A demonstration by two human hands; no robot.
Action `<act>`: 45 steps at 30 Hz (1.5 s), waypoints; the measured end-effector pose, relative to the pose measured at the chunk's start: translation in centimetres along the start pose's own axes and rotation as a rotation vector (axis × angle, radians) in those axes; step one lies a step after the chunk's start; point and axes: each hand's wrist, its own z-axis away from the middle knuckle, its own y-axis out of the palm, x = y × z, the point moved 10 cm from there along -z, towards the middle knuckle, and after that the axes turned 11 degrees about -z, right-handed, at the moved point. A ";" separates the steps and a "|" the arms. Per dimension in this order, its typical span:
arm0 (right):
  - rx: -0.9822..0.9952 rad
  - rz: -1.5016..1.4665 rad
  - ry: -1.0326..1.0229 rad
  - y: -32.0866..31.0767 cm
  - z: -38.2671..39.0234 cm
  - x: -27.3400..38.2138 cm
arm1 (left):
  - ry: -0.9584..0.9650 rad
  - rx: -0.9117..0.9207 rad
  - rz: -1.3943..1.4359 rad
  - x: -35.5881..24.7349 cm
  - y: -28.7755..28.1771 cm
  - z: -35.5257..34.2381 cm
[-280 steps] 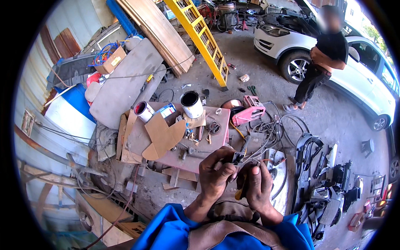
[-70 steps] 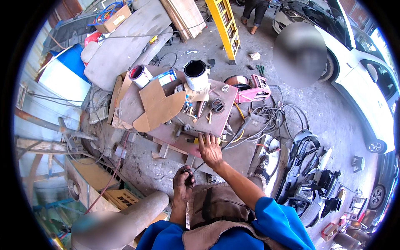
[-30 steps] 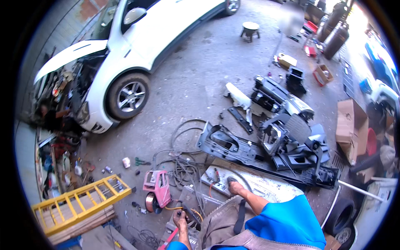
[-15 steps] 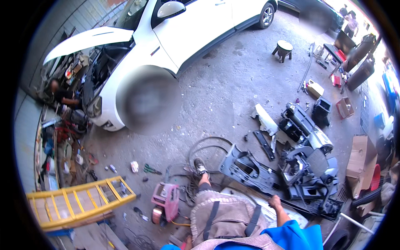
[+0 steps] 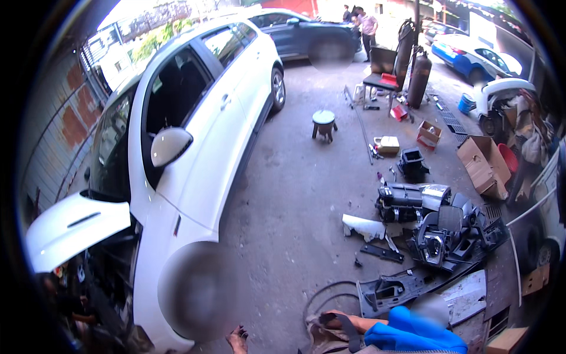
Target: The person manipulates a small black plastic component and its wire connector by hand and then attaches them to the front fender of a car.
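Note:
My left hand reaches up from the lower edge, beside the blurred front wheel of a white car. Its fingers look loosely apart, with nothing visible in them. My right arm, in a blue sleeve, bends inward across the brown apron I wear. The right hand lies by a dark apron strap; its fingers are too indistinct to read. Near that arm is a grey-black plastic trim panel, with a scuffed white panel to its right.
Black dashboard parts lie to the right, with a cardboard box behind. A round stool stands mid-floor. Gas cylinders and a chair are farther back. A hose curves over the floor. The car's hood is raised.
The view has swung upward and right; the yellow ladder and pink machine left the picture. My right hand came off the white panel to the apron. My left hand now shows by the wheel.

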 end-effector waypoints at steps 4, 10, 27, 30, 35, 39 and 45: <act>-0.059 0.167 0.401 -0.8 -17.0 8.6 | 0.030 0.351 0.305 -10.2 12.2 -1.6; -0.282 0.463 0.682 -10.2 -17.1 5.3 | -0.133 0.844 0.425 -14.7 30.2 6.7; 0.168 0.679 0.897 -29.8 -37.0 -13.8 | 0.208 1.088 0.624 -48.6 54.3 -4.8; -0.271 0.389 0.634 -33.1 -56.2 -2.0 | 0.530 1.150 0.420 -60.8 59.7 -2.8; -0.402 0.018 0.449 -38.9 -70.7 10.1 | 0.754 1.138 0.361 -68.9 68.7 -5.7; -0.436 -0.059 0.561 -47.1 -74.9 4.7 | 0.713 1.172 0.334 -71.8 78.8 -12.0; -0.723 0.445 1.135 -67.1 -62.2 -13.5 | 0.636 1.293 0.333 -80.4 96.1 -19.3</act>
